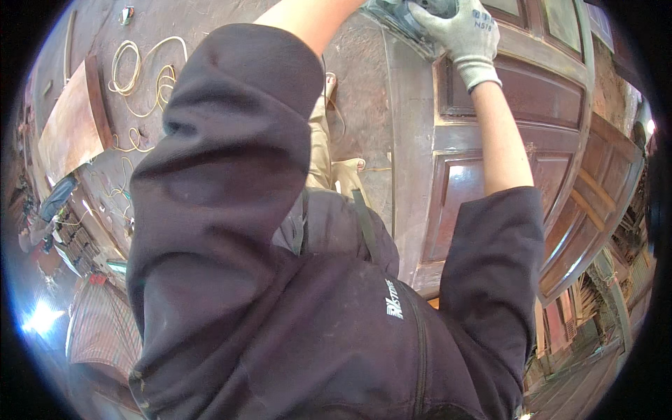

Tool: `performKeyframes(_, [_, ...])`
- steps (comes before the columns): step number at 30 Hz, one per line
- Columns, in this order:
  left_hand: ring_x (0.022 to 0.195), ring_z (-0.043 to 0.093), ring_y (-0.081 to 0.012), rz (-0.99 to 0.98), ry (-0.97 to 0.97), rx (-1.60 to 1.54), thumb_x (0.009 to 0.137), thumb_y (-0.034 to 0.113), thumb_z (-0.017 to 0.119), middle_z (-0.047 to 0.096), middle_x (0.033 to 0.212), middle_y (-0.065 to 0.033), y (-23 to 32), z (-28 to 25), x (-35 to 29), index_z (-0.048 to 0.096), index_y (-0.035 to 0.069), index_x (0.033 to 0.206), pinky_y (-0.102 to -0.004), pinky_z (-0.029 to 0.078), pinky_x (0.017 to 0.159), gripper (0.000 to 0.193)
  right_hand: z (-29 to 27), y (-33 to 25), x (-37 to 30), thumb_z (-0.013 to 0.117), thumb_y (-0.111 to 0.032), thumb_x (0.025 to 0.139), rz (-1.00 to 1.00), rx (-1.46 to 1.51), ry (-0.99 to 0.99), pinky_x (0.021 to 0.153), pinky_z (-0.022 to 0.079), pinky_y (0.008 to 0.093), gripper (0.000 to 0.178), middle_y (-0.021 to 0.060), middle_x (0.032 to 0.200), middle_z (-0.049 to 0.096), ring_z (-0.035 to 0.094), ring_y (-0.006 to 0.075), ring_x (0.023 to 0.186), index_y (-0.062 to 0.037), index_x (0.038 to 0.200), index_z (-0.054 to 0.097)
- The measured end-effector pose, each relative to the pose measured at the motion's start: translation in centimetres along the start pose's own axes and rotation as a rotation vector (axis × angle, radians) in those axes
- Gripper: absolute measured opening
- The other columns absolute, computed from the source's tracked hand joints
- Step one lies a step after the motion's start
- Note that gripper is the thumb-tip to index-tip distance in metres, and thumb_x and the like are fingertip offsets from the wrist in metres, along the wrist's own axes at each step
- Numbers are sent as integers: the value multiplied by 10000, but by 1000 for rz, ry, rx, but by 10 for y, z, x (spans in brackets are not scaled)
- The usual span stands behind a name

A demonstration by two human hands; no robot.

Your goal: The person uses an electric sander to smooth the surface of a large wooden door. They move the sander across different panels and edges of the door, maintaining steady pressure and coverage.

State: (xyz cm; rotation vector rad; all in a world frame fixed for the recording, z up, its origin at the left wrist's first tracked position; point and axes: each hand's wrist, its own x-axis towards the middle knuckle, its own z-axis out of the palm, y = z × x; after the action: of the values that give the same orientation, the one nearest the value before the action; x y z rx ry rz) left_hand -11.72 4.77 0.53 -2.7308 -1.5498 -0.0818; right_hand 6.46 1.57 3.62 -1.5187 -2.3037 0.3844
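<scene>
At the top edge, my right hand [467, 38], in a white-grey knit glove, is wrapped round the top of a grey power sander [395, 21]. The picture's upper edge cuts off part of the tool. It lies over the left frame strip of a brown panelled wooden door [411, 154], which has raised panels and pale, worn edges. My left forearm [308, 24] reaches up past the top edge in a rolled dark sleeve, so the left hand is out of the picture.
Loops of pale cord [124, 87] lie on the dusty floor at the left, near a curved brown board [73, 129]. Another wooden door [605, 185] stands beyond the right side of the first. My foot [330, 85] shows beside it. A bright lamp [42, 318] shines at lower left.
</scene>
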Motion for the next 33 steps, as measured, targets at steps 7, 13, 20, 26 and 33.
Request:
performKeyframes(7, [760, 748, -291, 310, 47, -32, 872, 206, 619, 745, 816, -66, 102, 15, -35, 663, 205, 1093, -409, 579, 644, 226, -14, 10, -141, 802, -635, 694, 192, -55, 46, 946, 523, 451, 811, 157, 1226, 669, 657, 330, 1124, -93, 1266, 613])
performKeyframes(13, [692, 733, -249, 450, -106, -103, 877, 220, 612, 706, 732, -74, 221, -7, -121, 613, 105, 958, -388, 558, 606, 141, -24, 7, -311, 839, -575, 693, 191, -124, 54, 977, 499, 453, 889, 160, 1267, 620, 613, 335, 1163, -67, 1355, 532])
performKeyframes(20, [662, 689, -218, 565, -13, -300, 861, 196, 610, 667, 684, -20, 348, 31, -205, 646, 81, 963, -367, 521, 597, 158, -57, -12, -460, 860, -492, 703, 274, -72, 6, 971, 491, 450, 835, 175, 1255, 634, 626, 356, 1133, -26, 1325, 554])
performKeyframes(26, [602, 672, -183, 707, 125, -289, 838, 191, 627, 643, 627, 1, 360, 17, -178, 654, 121, 873, -347, 488, 524, 84, -63, -5, -472, 874, -447, 693, 380, -54, 69, 988, 491, 453, 831, 183, 1263, 631, 620, 366, 1151, -7, 1320, 548])
performKeyframes(33, [638, 713, -275, 743, -28, -226, 971, 220, 542, 688, 670, -59, 236, 11, -78, 662, 91, 964, -382, 547, 536, 176, -48, 0, -316, 866, -382, 712, 398, 11, 86, 958, 500, 443, 792, 198, 1222, 626, 621, 368, 1136, -20, 1330, 529])
